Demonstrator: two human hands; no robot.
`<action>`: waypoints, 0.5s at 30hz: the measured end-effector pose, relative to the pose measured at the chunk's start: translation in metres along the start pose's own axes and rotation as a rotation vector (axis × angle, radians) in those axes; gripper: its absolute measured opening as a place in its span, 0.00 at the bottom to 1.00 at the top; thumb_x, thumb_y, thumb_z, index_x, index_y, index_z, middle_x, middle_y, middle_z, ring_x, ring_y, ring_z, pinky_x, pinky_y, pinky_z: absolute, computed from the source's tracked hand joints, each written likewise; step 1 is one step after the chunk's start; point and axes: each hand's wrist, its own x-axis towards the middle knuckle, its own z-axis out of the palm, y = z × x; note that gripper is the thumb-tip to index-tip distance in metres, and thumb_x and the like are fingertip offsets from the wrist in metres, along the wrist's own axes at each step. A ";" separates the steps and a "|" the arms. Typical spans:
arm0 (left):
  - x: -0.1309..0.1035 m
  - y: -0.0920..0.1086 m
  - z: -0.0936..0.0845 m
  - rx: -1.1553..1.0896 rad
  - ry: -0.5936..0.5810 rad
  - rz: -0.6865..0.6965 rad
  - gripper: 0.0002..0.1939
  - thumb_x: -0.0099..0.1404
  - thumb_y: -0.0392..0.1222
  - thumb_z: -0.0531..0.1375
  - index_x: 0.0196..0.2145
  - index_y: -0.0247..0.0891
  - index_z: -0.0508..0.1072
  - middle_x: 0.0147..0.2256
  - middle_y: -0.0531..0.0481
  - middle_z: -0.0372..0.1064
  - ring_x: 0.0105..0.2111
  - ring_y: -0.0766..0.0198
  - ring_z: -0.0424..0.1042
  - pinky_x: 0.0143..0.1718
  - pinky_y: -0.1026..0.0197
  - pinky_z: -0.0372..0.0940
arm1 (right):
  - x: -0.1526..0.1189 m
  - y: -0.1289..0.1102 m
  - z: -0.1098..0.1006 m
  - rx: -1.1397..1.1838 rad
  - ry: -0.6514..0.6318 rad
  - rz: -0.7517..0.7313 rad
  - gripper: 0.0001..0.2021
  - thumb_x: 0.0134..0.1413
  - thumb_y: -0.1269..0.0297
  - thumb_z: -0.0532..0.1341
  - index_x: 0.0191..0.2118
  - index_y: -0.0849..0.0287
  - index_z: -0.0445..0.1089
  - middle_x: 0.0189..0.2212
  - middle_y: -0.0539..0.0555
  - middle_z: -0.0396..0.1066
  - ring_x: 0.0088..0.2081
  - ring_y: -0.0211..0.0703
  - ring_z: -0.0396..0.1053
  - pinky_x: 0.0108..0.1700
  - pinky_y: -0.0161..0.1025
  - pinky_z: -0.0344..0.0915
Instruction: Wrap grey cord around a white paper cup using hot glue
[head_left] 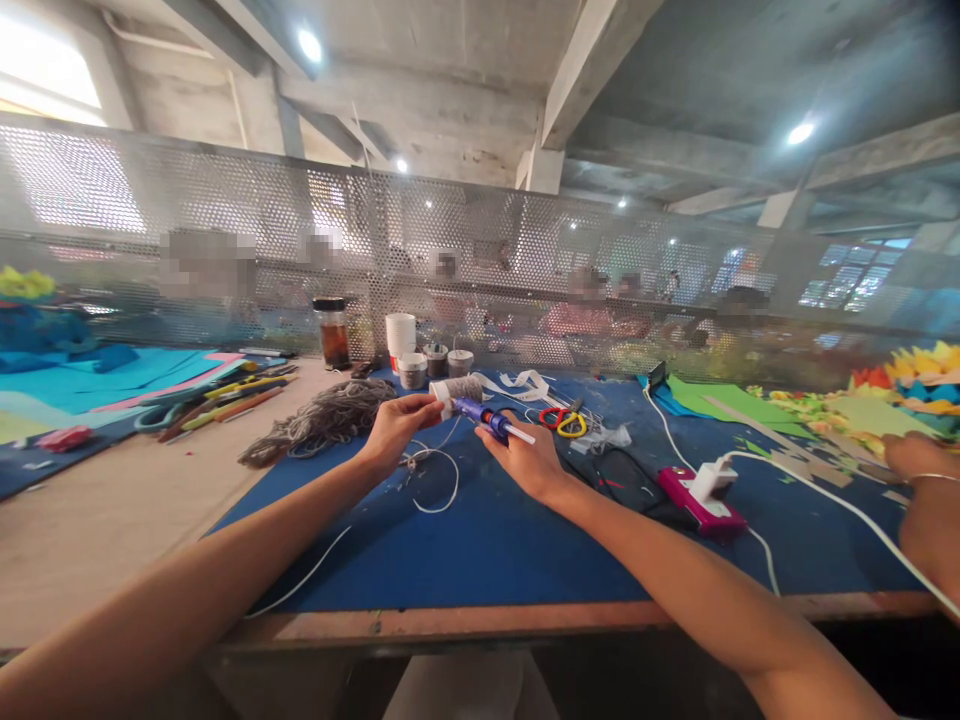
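Observation:
Above the blue work mat [450, 570], my left hand [396, 430] pinches the rim of a small white cup [457, 393]. Grey cord wraps the cup's side, and the cup lies tipped sideways. My right hand [529, 458] is closed around a purple-blue glue gun [491, 420], with a white glue stick [521, 435] poking out of its back end. The gun's nozzle points at the cup, close to its side; whether they touch I cannot tell. Loose pale cord [455, 490] curls on the mat below my hands. To the left lies a heap of grey cord [330, 415].
Small cups [412, 370], a taller white cup [400, 335] and a jar of brown liquid [332, 335] stand behind. Scissors [564, 420] lie right of my hands. A pink power strip [701, 503] trails white cables. Another person's hand [922, 470] is at far right.

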 end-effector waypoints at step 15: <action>0.002 0.002 -0.001 -0.045 0.029 -0.023 0.19 0.48 0.49 0.69 0.34 0.34 0.79 0.33 0.46 0.76 0.33 0.61 0.73 0.44 0.56 0.67 | -0.001 0.001 0.002 -0.014 -0.010 0.000 0.21 0.61 0.45 0.49 0.40 0.57 0.69 0.25 0.52 0.75 0.26 0.42 0.72 0.26 0.34 0.51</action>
